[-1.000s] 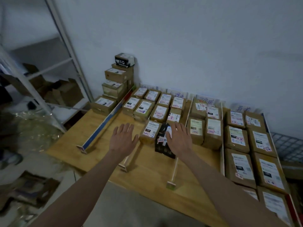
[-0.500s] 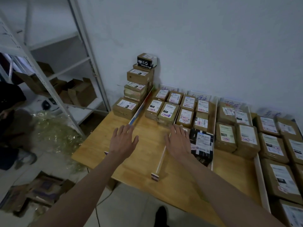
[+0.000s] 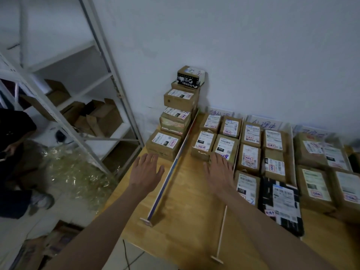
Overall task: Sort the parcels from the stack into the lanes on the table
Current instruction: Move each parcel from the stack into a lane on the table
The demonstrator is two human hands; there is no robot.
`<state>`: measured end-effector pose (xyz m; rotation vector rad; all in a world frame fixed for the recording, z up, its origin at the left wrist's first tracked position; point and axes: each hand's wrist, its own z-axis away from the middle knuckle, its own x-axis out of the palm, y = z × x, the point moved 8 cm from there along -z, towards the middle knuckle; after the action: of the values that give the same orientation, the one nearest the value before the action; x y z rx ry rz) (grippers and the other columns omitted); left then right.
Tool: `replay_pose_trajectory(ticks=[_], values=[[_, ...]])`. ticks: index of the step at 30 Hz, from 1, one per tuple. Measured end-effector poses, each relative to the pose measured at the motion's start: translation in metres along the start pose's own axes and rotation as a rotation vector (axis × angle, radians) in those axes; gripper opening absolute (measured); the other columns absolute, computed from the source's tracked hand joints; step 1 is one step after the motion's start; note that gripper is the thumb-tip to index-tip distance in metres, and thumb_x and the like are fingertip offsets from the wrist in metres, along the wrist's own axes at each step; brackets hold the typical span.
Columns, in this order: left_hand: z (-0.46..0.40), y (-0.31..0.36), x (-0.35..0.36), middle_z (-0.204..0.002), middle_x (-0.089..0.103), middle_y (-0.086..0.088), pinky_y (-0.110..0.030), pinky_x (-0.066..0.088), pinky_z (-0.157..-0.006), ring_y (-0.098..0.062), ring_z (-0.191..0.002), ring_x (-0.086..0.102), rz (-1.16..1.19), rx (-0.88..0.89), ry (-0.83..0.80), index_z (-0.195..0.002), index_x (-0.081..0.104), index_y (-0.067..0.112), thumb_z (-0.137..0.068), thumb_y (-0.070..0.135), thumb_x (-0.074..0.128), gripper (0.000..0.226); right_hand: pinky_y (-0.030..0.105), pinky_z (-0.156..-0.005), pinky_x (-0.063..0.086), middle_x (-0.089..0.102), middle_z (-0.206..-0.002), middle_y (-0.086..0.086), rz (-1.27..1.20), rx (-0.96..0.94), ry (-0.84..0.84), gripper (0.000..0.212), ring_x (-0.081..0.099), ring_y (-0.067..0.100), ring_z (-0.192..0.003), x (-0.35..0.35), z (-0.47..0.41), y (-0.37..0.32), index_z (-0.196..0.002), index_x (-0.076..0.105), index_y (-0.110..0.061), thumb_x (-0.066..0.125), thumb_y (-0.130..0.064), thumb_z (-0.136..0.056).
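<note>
Both hands reach out flat, fingers spread, holding nothing. The stack of parcels [image 3: 180, 117] stands just beyond the left hand [image 3: 146, 171], its lowest box close to the fingertips. The right hand [image 3: 219, 173] hovers at sorted boxes [image 3: 215, 144] across the divider [image 3: 171, 172].

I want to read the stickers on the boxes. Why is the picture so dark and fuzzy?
Head view: the room is dimly lit, bluish on the wall; the parcel labels are too soft to read; the shelf frame bows from the wide lens; both hands look slightly smeared.
</note>
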<state>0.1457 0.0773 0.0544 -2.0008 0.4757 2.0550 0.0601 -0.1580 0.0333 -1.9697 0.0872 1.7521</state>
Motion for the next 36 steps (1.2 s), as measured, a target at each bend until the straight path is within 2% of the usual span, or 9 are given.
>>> replay_pose_trajectory(ticks=[5, 11, 18, 23, 28, 36], values=[[-0.034, -0.016, 0.001, -0.159, 0.031, -0.001, -0.044, 0.018, -0.122, -0.02, -0.147, 0.025, 0.012, 0.026, 0.003, -0.152, 0.03, 0.022, -0.101, 0.052, 0.031, 0.059, 0.043, -0.117, 0.028, 0.042, -0.15, 0.003, -0.032, 0.032, -0.019, 0.05, 0.037, 0.022, -0.139, 0.009, -0.034, -0.02, -0.148, 0.035, -0.017, 0.034, -0.04, -0.103], [-0.091, -0.03, 0.001, -0.156, 0.036, -0.003, -0.044, 0.02, -0.121, -0.022, -0.145, 0.03, -0.006, 0.096, -0.013, -0.151, 0.031, 0.019, -0.1, 0.051, 0.032, 0.06, 0.043, -0.113, 0.035, 0.048, -0.144, 0.003, -0.04, 0.057, 0.026, 0.046, 0.043, 0.022, -0.134, 0.012, -0.073, -0.039, -0.143, 0.04, -0.017, 0.039, -0.037, -0.102], [-0.169, -0.041, -0.006, -0.148, 0.044, -0.005, -0.046, 0.025, -0.119, -0.023, -0.14, 0.037, -0.009, 0.202, -0.009, -0.144, 0.039, 0.017, -0.1, 0.048, 0.034, 0.054, 0.048, -0.118, 0.028, 0.041, -0.151, 0.005, -0.039, 0.17, 0.042, 0.051, 0.037, 0.025, -0.141, 0.016, -0.127, -0.054, -0.148, 0.035, -0.017, 0.037, -0.039, -0.103], [-0.236, -0.045, -0.024, -0.152, 0.04, -0.006, -0.046, 0.022, -0.119, -0.025, -0.141, 0.035, -0.028, 0.289, 0.009, -0.149, 0.034, 0.017, -0.1, 0.05, 0.03, 0.059, 0.046, -0.114, 0.032, 0.046, -0.146, 0.008, 0.016, 0.218, 0.109, 0.05, 0.042, 0.027, -0.136, 0.002, -0.173, -0.069, -0.144, 0.039, -0.013, 0.036, -0.039, -0.102], [-0.3, -0.041, -0.048, -0.154, 0.037, -0.007, -0.045, 0.018, -0.12, -0.025, -0.142, 0.032, -0.013, 0.387, 0.046, -0.15, 0.032, 0.015, -0.102, 0.047, 0.03, 0.059, 0.047, -0.118, 0.027, 0.043, -0.15, 0.009, 0.007, 0.265, 0.13, 0.054, 0.038, 0.028, -0.14, -0.008, -0.23, -0.085, -0.149, 0.033, -0.014, 0.032, -0.043, -0.103], [-0.418, -0.014, -0.081, -0.144, 0.048, -0.01, -0.045, 0.029, -0.113, -0.029, -0.131, 0.044, 0.02, 0.447, 0.125, -0.145, 0.039, 0.012, -0.101, 0.046, 0.031, 0.057, 0.047, -0.109, 0.034, 0.046, -0.143, 0.01, -0.017, 0.25, 0.206, 0.048, 0.044, 0.028, -0.131, -0.039, -0.33, -0.095, -0.144, 0.036, -0.014, 0.035, -0.04, -0.103]])
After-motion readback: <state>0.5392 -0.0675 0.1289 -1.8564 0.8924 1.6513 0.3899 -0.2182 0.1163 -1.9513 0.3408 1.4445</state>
